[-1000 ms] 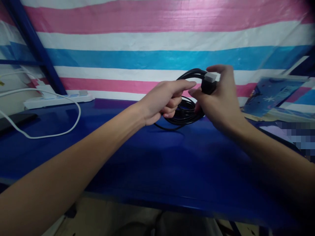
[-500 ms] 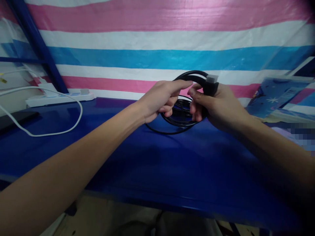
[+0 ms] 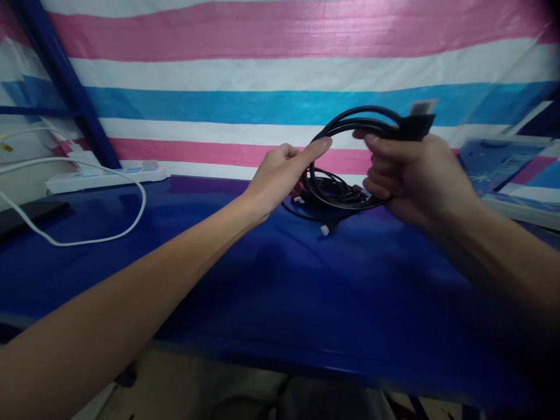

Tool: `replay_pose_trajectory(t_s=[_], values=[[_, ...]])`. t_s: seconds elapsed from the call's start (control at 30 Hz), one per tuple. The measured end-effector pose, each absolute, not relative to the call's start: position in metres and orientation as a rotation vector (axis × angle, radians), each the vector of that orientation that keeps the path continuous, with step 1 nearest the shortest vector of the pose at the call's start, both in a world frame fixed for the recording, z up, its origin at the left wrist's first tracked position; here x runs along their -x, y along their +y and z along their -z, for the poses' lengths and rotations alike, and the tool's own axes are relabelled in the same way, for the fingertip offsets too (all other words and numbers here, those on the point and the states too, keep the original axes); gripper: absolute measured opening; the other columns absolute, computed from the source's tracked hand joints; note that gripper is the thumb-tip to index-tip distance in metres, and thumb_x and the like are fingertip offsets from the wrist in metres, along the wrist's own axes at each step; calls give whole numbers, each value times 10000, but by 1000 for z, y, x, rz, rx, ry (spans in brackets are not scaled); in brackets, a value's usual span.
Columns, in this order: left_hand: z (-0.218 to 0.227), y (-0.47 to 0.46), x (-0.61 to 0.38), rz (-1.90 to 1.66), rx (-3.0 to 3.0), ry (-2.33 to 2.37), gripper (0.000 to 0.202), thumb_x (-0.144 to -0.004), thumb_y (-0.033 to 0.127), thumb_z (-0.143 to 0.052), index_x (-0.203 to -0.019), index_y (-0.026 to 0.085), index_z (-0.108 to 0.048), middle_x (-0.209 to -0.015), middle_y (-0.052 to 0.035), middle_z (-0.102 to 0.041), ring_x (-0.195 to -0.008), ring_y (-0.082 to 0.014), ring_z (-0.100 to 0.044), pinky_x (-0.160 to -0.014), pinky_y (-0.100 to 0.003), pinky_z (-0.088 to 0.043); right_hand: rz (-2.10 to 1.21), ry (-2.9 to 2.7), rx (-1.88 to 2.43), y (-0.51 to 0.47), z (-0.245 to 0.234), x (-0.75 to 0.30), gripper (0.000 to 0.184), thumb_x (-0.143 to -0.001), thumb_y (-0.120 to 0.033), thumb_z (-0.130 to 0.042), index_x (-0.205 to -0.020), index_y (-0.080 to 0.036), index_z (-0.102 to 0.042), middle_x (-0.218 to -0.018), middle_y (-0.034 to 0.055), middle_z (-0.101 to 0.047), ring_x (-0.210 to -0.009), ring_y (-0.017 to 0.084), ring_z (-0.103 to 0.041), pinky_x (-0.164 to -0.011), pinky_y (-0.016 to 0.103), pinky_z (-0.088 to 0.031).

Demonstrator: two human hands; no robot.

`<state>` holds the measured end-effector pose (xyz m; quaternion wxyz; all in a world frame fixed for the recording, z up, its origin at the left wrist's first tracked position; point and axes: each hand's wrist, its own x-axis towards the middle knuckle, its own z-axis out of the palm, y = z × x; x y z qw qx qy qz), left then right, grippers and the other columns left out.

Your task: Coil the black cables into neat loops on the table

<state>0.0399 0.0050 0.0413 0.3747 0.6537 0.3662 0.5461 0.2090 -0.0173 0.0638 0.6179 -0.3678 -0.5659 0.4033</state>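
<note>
A looped black cable [image 3: 339, 201] is held up between my two hands above the blue desk. My left hand [image 3: 284, 175] pinches the left side of the loops between thumb and fingers. My right hand [image 3: 420, 169] is closed around the other side, where a black connector [image 3: 415, 126] with a pale grey end sticks up past the thumb. Beneath the loops, more coiled black cable [image 3: 326, 182] lies on the desk. One connector with a whitish tip [image 3: 324, 230] rests on the desk in front of it.
At the left, a white power strip [image 3: 107, 176] holds a plugged-in white adapter, with a white cord [image 3: 135, 219] looping over the blue desk [image 3: 262, 291]. A dark flat object [image 3: 35, 216] lies there too. A blue printed packet [image 3: 499, 163] stands at the right, before a striped sheet [image 3: 262, 70].
My right hand has moved right and slightly up with the connector. My left hand now pinches the loops, which have opened wider. Whitish-tipped connectors have come into view below.
</note>
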Motion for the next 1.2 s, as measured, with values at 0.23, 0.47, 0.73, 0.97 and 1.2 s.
replay_pose_trajectory(t_s=[0.23, 0.47, 0.73, 0.97, 1.2], values=[[-13, 24, -33, -906, -1698, 1171, 657, -773, 794, -421, -612, 167, -536, -624, -91, -600, -518, -165, -557, -496, -297, -443, -853, -1137, 807, -20, -79, -221, 164, -865, -80, -542, -847, -176, -674, -397, -90, -201, -387, 72, -75, -385, 273, -118], [-16, 19, -48, -1237, -1463, 495, 437, -866, 585, -495, -862, 156, -582, -897, -69, -671, -837, -154, -655, -720, -252, -527, -786, -1278, 975, -6, -63, -222, 94, -813, -105, -583, -789, -189, -618, -398, -104, -210, -374, 66, -136, -411, 281, -133], [-27, -3, -54, -1147, -1691, 595, 171, -755, 167, -670, -837, 164, -520, -549, 80, -455, -371, -23, -397, -480, -228, -425, 49, -1773, 1091, 1, -46, -215, 185, -687, 0, -544, -721, -152, -645, -658, 5, -610, -628, 126, -516, -575, 280, -335], [-30, -7, -52, -1107, -1649, 550, 126, -771, 157, -623, -837, 170, -517, -529, 100, -292, -391, 0, -223, -398, -199, -243, 343, -1711, 1194, -4, -40, -211, 467, -703, -100, -559, -1165, -151, -607, -608, -13, -556, -511, 146, -436, -541, 298, -316], [-31, -6, -52, -1185, -1744, 655, 115, -758, 167, -615, -826, 164, -523, -563, 75, -392, -436, -12, -316, -431, -198, -223, 319, -1796, 1265, -3, -45, -212, 115, -713, -177, -628, -636, -193, -544, -634, 24, -528, -581, 149, -459, -562, 299, -277]])
